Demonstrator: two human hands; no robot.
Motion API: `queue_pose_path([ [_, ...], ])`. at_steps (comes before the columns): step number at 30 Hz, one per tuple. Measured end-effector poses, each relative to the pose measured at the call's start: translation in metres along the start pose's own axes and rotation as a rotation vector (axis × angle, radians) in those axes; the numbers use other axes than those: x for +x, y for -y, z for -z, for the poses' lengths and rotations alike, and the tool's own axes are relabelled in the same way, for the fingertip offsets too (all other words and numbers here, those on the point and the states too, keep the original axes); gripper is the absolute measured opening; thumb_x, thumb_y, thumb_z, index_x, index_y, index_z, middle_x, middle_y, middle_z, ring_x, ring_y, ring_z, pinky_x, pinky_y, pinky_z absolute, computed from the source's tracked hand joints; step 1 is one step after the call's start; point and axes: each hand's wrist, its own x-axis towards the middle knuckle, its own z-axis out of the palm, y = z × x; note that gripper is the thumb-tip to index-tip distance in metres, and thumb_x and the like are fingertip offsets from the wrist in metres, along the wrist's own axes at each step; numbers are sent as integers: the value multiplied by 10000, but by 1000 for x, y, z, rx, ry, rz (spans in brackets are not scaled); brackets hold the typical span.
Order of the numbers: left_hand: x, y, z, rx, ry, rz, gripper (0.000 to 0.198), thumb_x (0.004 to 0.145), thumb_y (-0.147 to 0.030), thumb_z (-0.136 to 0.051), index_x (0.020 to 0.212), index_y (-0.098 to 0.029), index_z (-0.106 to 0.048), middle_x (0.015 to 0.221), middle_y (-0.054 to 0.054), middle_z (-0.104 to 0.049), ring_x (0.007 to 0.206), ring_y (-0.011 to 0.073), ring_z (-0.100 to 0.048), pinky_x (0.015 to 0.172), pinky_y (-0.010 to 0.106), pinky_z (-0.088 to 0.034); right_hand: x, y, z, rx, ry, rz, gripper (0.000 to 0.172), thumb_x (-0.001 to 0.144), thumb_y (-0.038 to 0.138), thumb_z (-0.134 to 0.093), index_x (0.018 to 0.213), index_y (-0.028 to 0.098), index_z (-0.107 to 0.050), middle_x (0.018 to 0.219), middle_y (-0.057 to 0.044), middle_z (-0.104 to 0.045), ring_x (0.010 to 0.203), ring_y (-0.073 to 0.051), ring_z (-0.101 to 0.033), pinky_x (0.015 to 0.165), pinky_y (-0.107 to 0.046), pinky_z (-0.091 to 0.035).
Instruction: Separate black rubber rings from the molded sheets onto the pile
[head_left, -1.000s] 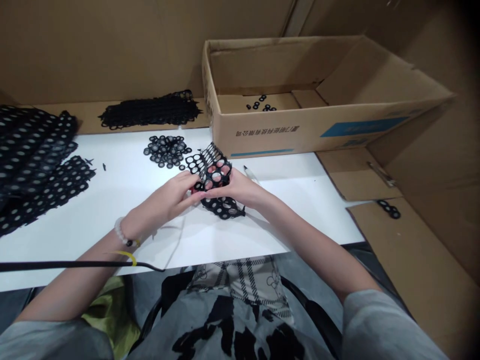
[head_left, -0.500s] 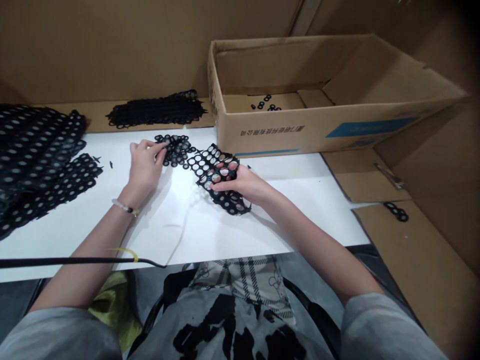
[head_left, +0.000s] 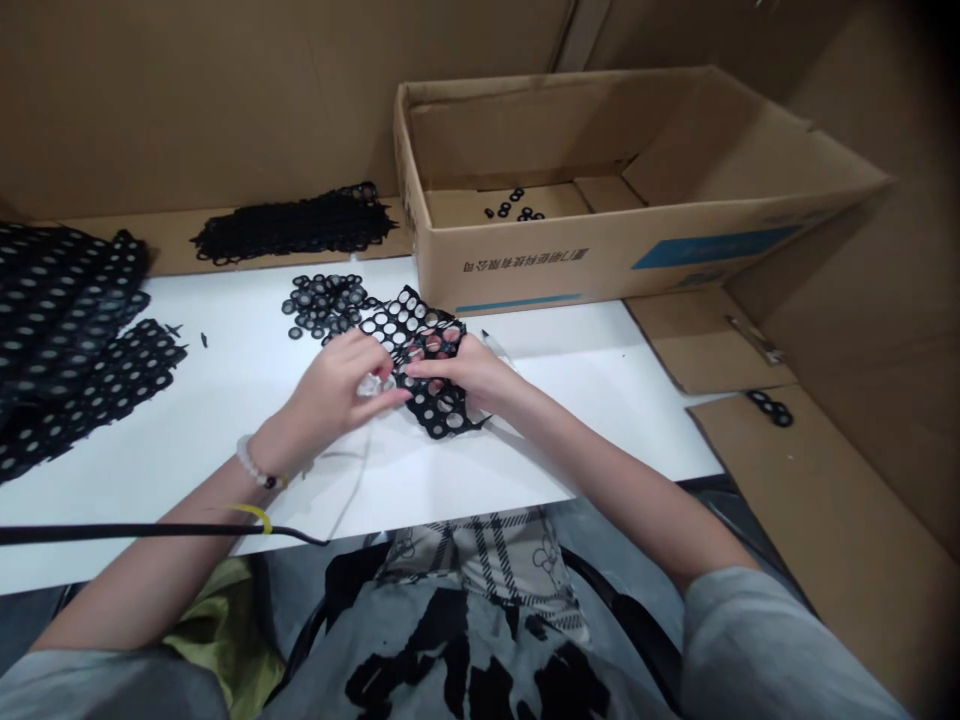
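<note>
A thin black sheet (head_left: 437, 417) punched with rows of round holes is held over the white table, some holes open and others filled with grey-centred discs. My right hand (head_left: 487, 376) is closed on its right side, thumb on top. From the left, my left hand (head_left: 341, 380) reaches to the sheet's near-left edge, its thumb and fingers apart. Whether its fingertips touch the sheet I cannot tell. Just beyond that hand lies a loose pile of small black rings (head_left: 324, 302) with grey centres.
Uncut dotted black sheets (head_left: 67, 340) are heaped at the left. A stack of black sheet scraps (head_left: 292, 225) lies at the back. The open cardboard box (head_left: 525, 265) at back right contains several rings. Across the front left runs a black cable (head_left: 150, 525).
My left hand has moved from the ring pile toward me and right, to the sheet's edge, and its pinch has opened. My right hand keeps its hold. The view has shifted slightly.
</note>
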Motion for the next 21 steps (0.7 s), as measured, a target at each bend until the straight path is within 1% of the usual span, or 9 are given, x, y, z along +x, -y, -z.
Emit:
queue_pose_path([
  [2, -1, -6, -3, 9, 75, -14, 262, 886, -398, -580, 744, -205, -472, 730, 32, -540, 738, 202, -464, 676, 332, -392, -1, 1, 0, 50, 58, 9, 364, 529, 273, -856, 803, 169, -641, 822, -19, -662, 746, -150, -590, 651, -289, -506],
  [4, -1, -7, -4, 7, 77, 5, 273, 908, -403, -553, 742, -206, -464, 714, 25, -529, 732, 199, -458, 675, 328, -392, -2, 3, 0, 90, 167, 25, 383, 532, 244, -849, 843, 164, -640, 839, -14, -674, 804, -153, -621, 765, -301, -522],
  [6, -1, -5, -2, -23, 59, 28, 255, 933, -383, -512, 757, -204, -471, 723, 25, -528, 747, 200, -461, 688, 328, -398, -3, 4, 1, 78, 227, 52, 438, 519, 191, -849, 898, 163, -632, 838, -2, -675, 826, -147, -634, 838, -305, -519],
  [8, -2, -5, 0, -46, 64, 36, 255, 961, -338, -448, 745, -204, -474, 730, 33, -536, 773, 207, -464, 716, 339, -401, -4, 5, 2, 24, 216, 71, 478, 522, 176, -850, 939, 175, -616, 804, 16, -663, 782, -139, -632, 821, -309, -529],
  [11, -2, -7, 1, -105, 78, 56, 326, 976, -270, -364, 665, -207, -439, 697, 39, -529, 770, 207, -467, 725, 344, -397, -6, 5, 3, -48, 225, 51, 419, 556, 240, -852, 881, 187, -592, 731, 28, -637, 677, -137, -610, 717, -315, -540],
  [14, -1, 1, 1, -199, -64, 239, 360, 954, -266, -375, 599, -211, -400, 632, 20, -483, 653, 179, -450, 626, 326, -369, -8, 8, 4, -53, 265, 39, 438, 558, 265, -856, 869, 196, -556, 711, 29, -630, 618, -132, -595, 650, -307, -524],
  [17, -1, 29, 2, -207, -294, 486, 370, 948, -302, -372, 595, -215, -440, 604, 17, -496, 618, 180, -458, 605, 327, -365, -8, 12, 8, -38, 239, 49, 503, 561, 243, -849, 945, 206, -526, 709, 34, -634, 599, -136, -593, 620, -306, -508],
  [19, -1, 52, 1, -61, -386, 547, 361, 952, -318, -366, 669, -212, -562, 676, 48, -565, 723, 217, -504, 711, 362, -402, -8, 13, 9, -32, 231, 50, 512, 575, 231, -837, 980, 201, -525, 706, 32, -633, 592, -138, -591, 600, -301, -494],
  [21, -3, 70, 0, 144, -393, 522, 293, 930, -328, -424, 868, -205, -683, 882, 107, -611, 921, 283, -496, 857, 440, -391, -7, 14, 10, -22, 235, 48, 501, 588, 225, -827, 990, 194, -530, 717, 25, -636, 596, -141, -595, 574, -291, -477],
])
